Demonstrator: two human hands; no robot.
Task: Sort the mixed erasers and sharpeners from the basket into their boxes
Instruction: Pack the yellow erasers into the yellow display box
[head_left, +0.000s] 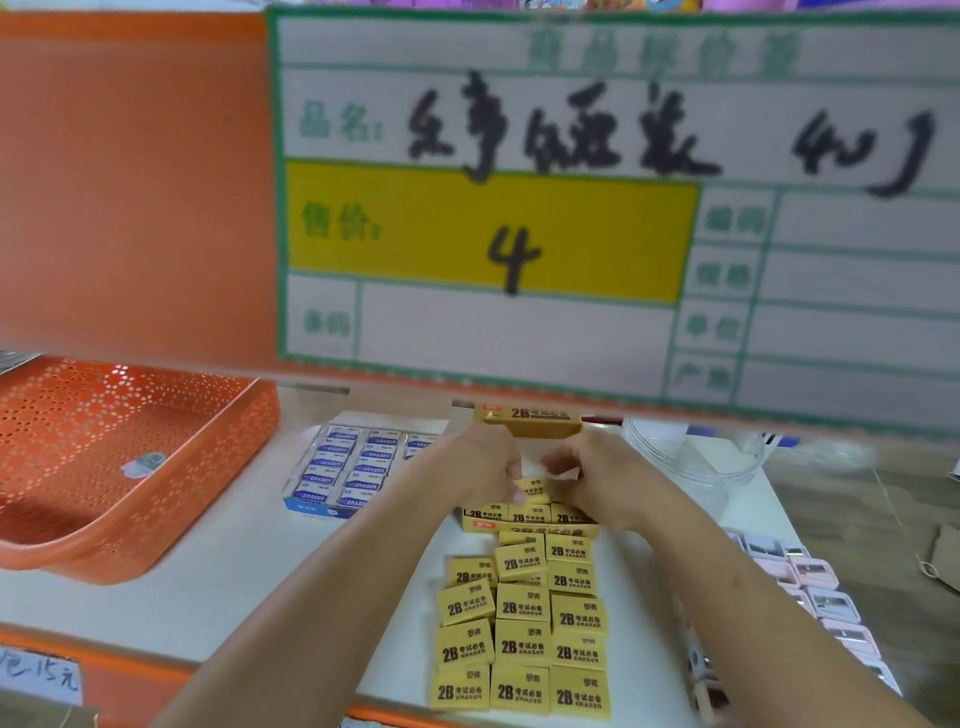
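Both my hands meet over the yellow 2B eraser box (530, 529) in the middle of the shelf. My left hand (480, 465) and my right hand (582, 470) pinch one yellow 2B eraser (532, 490) between their fingertips, just above the box's front row. Several loose yellow 2B erasers (522, 631) lie in rows in front of the box. To the left stands a blue box of blue-and-white erasers (343, 470). The orange perforated basket (218, 457) at far left holds one small grey sharpener (145, 463).
A big blurred price sign (571, 218) hangs from the upper shelf and hides the back. A clear plastic tub (685, 457) stands at the right rear. Pink sharpeners (826, 608) lie in a row along the right edge. The shelf lip (104, 670) runs along the front.
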